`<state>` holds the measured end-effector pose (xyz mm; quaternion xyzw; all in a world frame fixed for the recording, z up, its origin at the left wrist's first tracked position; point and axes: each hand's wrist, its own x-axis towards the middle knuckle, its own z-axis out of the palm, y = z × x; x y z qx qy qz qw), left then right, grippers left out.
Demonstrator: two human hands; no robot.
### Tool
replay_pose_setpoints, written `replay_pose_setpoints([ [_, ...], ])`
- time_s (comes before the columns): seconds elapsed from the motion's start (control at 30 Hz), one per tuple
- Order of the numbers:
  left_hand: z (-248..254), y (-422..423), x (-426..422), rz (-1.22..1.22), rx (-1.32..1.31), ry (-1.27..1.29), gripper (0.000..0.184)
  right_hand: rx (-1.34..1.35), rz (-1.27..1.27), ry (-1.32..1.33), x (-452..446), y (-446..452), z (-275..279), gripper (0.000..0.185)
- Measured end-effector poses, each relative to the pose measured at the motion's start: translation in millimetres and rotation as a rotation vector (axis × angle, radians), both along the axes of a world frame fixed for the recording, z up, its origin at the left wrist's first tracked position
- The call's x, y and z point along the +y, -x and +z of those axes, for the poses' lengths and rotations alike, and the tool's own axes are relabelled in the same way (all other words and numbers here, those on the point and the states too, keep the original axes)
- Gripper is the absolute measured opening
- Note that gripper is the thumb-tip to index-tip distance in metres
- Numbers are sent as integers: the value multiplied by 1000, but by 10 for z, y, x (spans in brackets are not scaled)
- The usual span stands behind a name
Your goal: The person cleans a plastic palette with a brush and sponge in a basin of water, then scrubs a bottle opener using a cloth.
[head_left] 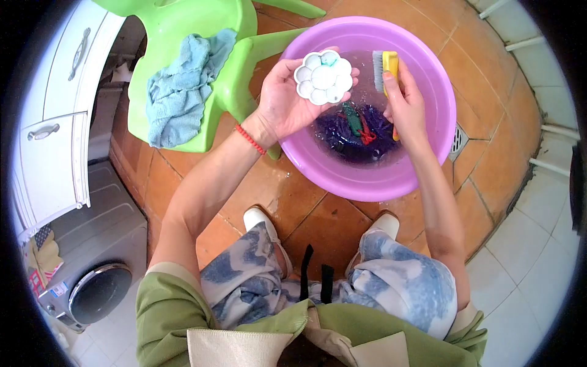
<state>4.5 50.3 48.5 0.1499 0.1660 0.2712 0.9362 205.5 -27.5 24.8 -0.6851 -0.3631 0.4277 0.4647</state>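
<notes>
The chair is located left of the basin. The towel lies on the chair.

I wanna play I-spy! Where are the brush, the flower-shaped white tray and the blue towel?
Brush (389,64): head view, on its yellow back.
White tray (323,77): head view, middle well.
Blue towel (181,92): head view, crumpled middle.

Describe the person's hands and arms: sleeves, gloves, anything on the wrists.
The left hand has no glove but wears a red beaded bracelet at the wrist; the right hand has neither glove nor bracelet. The short sleeves are olive green with beige cuffs.
</notes>
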Motion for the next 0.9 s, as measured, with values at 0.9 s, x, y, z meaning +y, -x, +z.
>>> replay_pose_setpoints([
  [0.9, -151, -235, -243, 234, 307, 104, 49, -893, 417, -1, 49, 488, 281, 52],
])
